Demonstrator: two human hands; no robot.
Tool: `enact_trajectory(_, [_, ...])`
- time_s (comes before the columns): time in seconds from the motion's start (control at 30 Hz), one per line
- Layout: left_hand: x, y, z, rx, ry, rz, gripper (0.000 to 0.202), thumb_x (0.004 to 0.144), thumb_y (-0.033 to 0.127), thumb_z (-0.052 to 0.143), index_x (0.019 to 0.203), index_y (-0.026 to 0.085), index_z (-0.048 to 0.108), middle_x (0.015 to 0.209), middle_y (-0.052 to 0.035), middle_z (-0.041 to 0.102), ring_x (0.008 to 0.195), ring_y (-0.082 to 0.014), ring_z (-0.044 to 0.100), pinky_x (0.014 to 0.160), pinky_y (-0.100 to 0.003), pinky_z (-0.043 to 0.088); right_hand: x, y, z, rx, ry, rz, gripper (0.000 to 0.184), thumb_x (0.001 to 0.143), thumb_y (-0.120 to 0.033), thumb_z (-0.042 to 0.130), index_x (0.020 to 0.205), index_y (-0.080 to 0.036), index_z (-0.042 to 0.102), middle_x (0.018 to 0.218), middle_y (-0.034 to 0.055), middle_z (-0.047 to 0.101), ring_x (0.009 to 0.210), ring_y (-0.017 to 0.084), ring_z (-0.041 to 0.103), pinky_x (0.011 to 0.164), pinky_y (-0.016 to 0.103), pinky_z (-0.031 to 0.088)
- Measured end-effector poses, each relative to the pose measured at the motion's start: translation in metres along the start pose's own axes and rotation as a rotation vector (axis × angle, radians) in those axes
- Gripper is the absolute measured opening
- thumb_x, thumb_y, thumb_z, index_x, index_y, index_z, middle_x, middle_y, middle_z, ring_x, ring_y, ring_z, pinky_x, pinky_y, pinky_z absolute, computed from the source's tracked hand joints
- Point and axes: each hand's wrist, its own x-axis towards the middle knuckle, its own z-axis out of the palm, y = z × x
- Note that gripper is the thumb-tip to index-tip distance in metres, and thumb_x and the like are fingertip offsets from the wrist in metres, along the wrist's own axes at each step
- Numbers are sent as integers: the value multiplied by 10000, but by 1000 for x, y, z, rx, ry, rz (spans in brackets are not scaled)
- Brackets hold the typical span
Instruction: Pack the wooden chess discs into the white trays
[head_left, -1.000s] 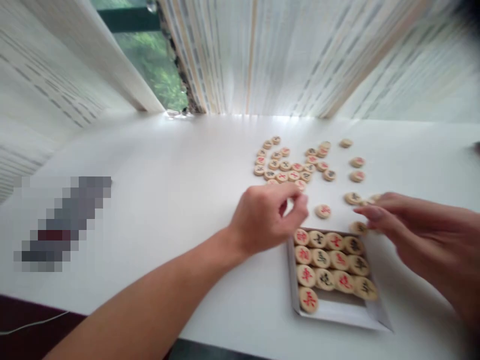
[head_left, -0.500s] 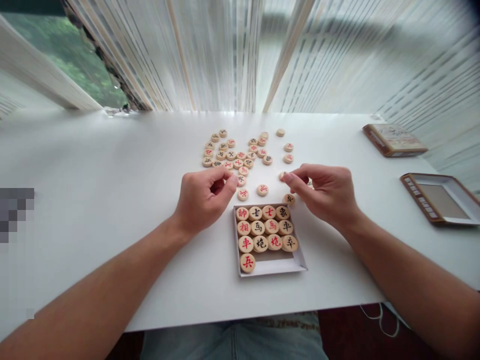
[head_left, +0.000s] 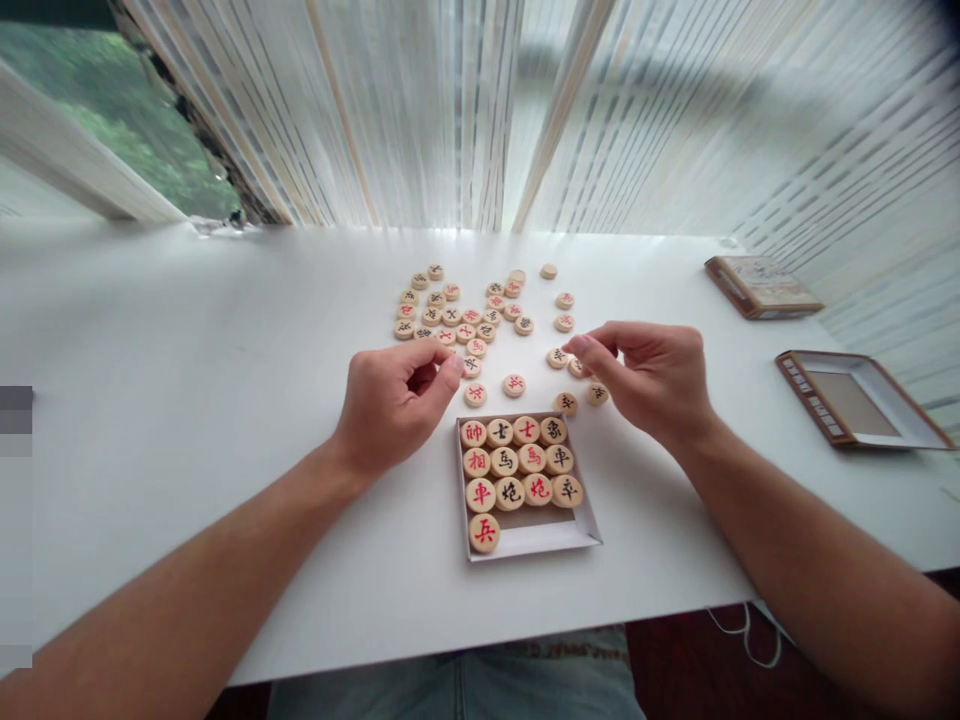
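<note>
My left hand [head_left: 397, 405] is closed, thumb and index finger pinched together, with no object showing between them. Its tips are beside a black-marked xiangqi piece [head_left: 470, 366]. My right hand [head_left: 649, 380] is closed too, its thumb tip over the edge of another black-marked piece [head_left: 576, 368]; whether it grips anything is hidden. Nearby lie a further piece [head_left: 557, 357] and one below the hand [head_left: 598, 393]. A shallow white box tray [head_left: 540, 541] stands between my forearms. It holds three full rows of pieces and a single red piece [head_left: 484, 533] at front left.
Several loose pieces [head_left: 451, 317] lie scattered beyond the tray on the white table [head_left: 187, 400]. At the right are a closed patterned box [head_left: 772, 283] and an open brown-edged lid or tray [head_left: 855, 400]. Striped curtains [head_left: 420, 110] hang behind the table.
The view has shifted slightly, moving everything a little left. A piece next to my right hand, and one below it, now show more fully. My left hand keeps its pinch; the tray's pieces are unchanged.
</note>
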Motion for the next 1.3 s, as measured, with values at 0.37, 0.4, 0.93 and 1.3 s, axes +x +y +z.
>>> enact_trajectory(0.37, [6,-3,-7,67,51,-64,263,924,289,636,711,169,734,525,42,523,505,-105,415,515,-258,332,6,6,-5,-26,47,35,218,911,-299,765,716,-209,801,582,8,683,536,152,561,523,291,416])
enact_trajectory(0.4, [6,-3,-7,69,59,-70,268,923,296,637,704,172,729,526,38,527,508,-108,420,519,-260,336,5,6,-4,-37,40,30,221,913,-302,764,714,-212,799,579,7,680,533,152,556,522,291,417])
enact_trajectory(0.93, [8,-4,-7,39,62,-77,261,917,270,635,699,159,727,525,42,495,513,-110,400,532,-269,330,3,7,-4,-97,-11,5,246,928,-369,779,722,-234,795,581,7,677,515,159,522,506,308,417])
enact_trajectory(1.3, [7,-3,-7,30,53,-70,271,919,277,638,690,157,719,524,45,476,514,-108,391,536,-271,327,2,7,-4,-106,-27,4,210,922,-325,765,732,-243,798,614,12,713,531,169,544,519,317,422])
